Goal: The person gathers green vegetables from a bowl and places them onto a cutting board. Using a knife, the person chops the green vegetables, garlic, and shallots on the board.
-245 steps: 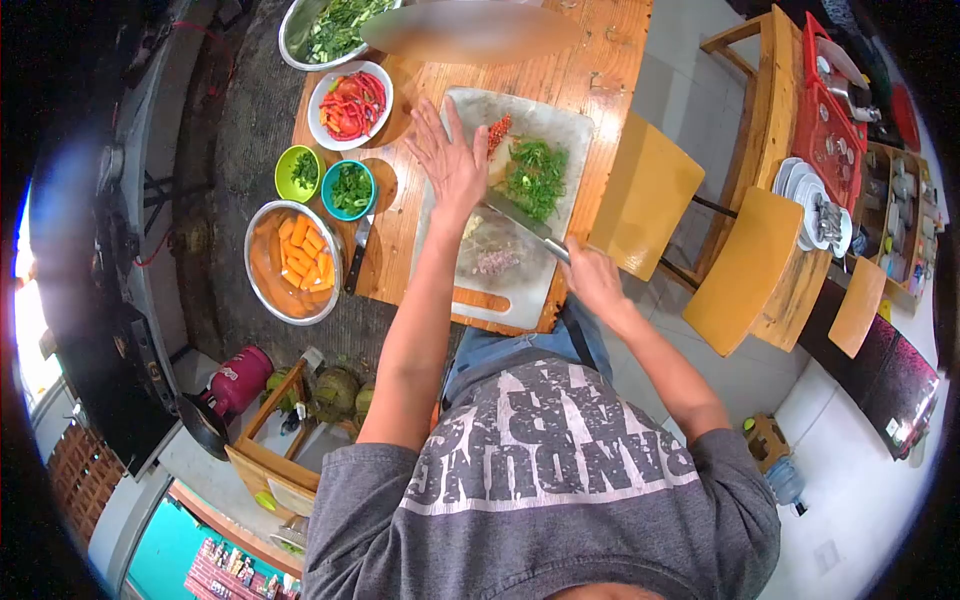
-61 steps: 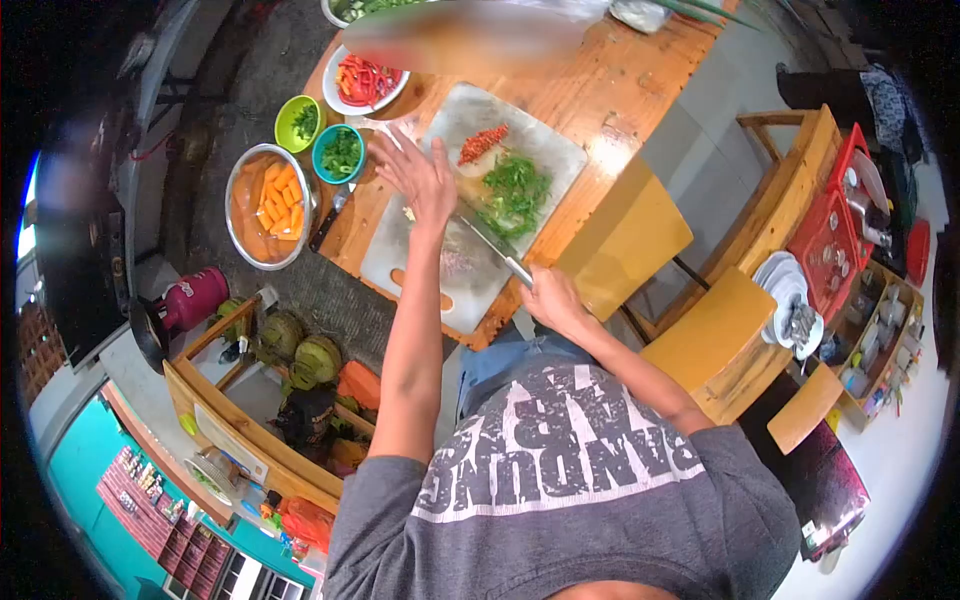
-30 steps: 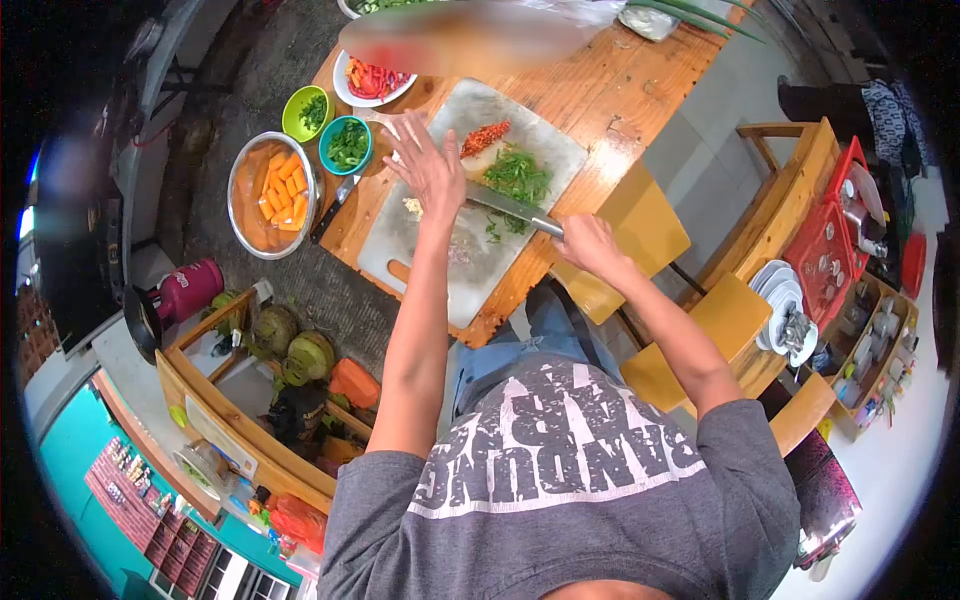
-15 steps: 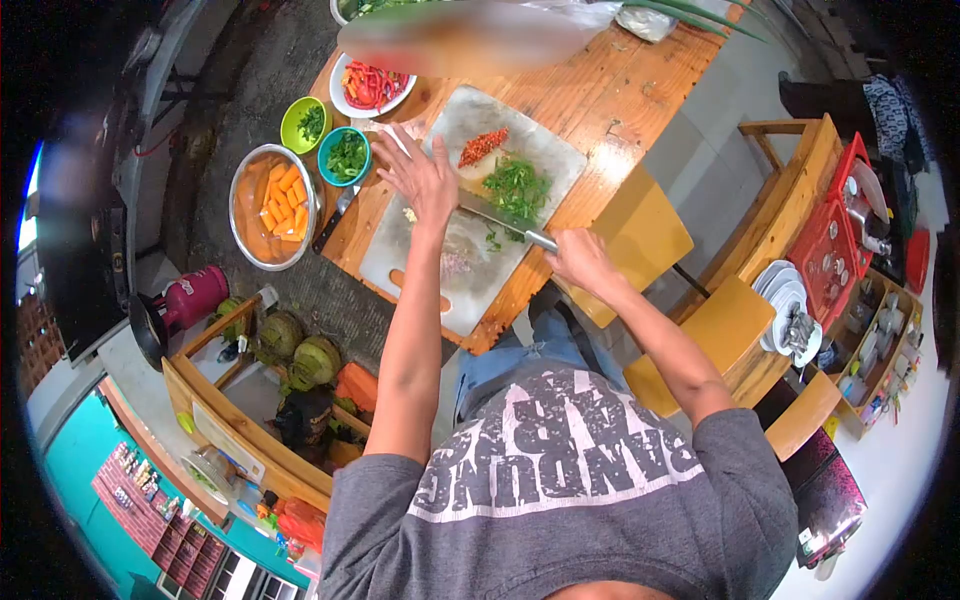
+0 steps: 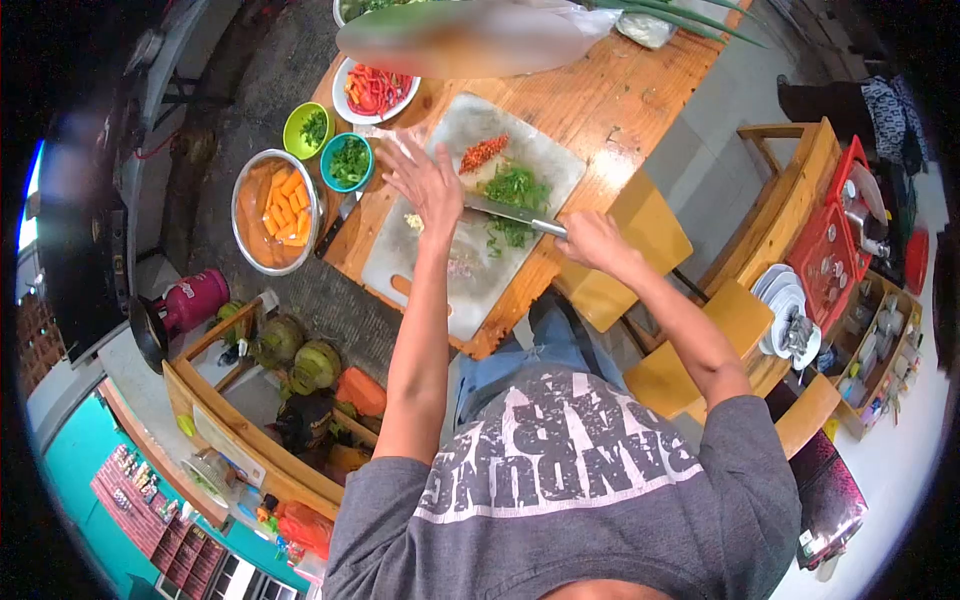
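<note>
My right hand (image 5: 597, 242) is wrapped round the handle of a kitchen knife (image 5: 515, 212), whose blade lies across a pile of chopped green herbs (image 5: 518, 188). At the blade's tip end is my left hand (image 5: 425, 185), its fingers stretched out and apart over the left part of the cutting board (image 5: 465, 300). Beyond the herbs sits a heap of chopped red chili (image 5: 484, 153). A small pale chopped heap (image 5: 413, 221) lies by my left wrist, and thin pale slices (image 5: 460, 269) are scattered nearer to me.
Left of the board stand a teal bowl (image 5: 347, 162) and a lime bowl (image 5: 307, 131) of greens, plus a metal bowl (image 5: 236, 215) with orange pieces. A second knife (image 5: 330, 235) rests at the table's left edge. Farther back is a white bowl (image 5: 347, 104) of red strips.
My right hand and the knife handle have moved slightly away from me and to the right. More cut herbs show on the near side of the blade. My left hand stays by the tip.
</note>
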Motion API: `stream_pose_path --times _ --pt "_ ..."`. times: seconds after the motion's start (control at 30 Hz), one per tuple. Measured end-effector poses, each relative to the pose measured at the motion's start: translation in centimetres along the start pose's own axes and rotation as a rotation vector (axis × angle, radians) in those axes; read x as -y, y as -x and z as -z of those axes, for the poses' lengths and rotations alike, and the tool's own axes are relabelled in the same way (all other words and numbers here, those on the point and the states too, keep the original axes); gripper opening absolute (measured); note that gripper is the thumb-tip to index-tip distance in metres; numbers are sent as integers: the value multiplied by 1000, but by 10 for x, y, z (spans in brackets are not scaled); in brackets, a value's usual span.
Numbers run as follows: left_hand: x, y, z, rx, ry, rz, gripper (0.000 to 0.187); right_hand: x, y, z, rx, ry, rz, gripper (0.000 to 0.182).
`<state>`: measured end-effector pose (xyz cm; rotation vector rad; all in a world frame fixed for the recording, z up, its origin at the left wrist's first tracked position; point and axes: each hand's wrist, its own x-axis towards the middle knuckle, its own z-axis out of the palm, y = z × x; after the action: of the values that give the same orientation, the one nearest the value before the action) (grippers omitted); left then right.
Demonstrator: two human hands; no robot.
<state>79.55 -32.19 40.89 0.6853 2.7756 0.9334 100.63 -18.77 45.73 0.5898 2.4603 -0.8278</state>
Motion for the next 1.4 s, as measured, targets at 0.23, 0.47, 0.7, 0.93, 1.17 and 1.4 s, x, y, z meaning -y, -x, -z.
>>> stream_pose_path --times 0.23,0.47,0.7,0.93,1.17,1.4 --pt "-21 10 11 -4 312 69 74 -35 -40 83 -52 345 330 17" --pt "-24 34 7 -13 375 160 77 -45 -78 93 0 443 442 19" --pt "-23 40 1 -23 391 206 79 -61 -105 89 -35 403 572 18" --pt "-19 50 1 -35 398 202 78 -62 -91 71 49 325 515 21" --pt "-15 56 8 -34 396 224 75 -52 -60 58 5 335 449 22" --pt "-20 48 -6 -25 434 158 77 -56 -90 89 15 439 482 20"
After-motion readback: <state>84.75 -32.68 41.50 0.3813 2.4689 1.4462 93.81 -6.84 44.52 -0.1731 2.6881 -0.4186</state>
